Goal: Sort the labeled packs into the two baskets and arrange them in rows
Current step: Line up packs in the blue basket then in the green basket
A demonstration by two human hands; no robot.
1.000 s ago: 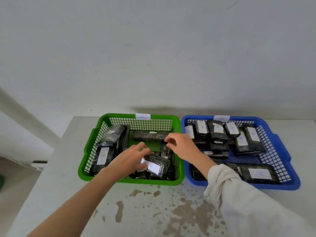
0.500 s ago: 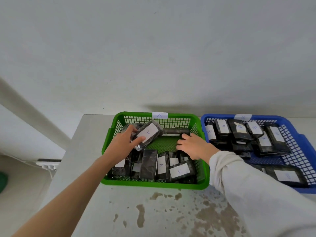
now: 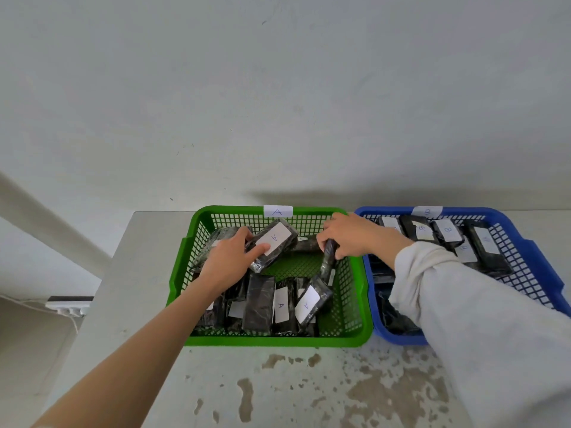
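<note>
Soft, even daylight, mildly blurred wide-angle view.
A dim shadow band lies on the wall (image 3: 309, 197) behind the baskets; no harsh glare. Table (image 3: 148, 273) edges bow toward the frame's borders, and the labels in the blue basket (image 3: 525, 242) look smeared.

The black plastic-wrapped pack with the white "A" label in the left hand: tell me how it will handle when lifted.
The black plastic-wrapped pack with the white "A" label probably stays stiff: it keeps a flat slab shape while tilted in the left hand. Its glossy, crinkled wrap may be slippery. It seems light, since one hand's fingers hold it by one end.
</note>
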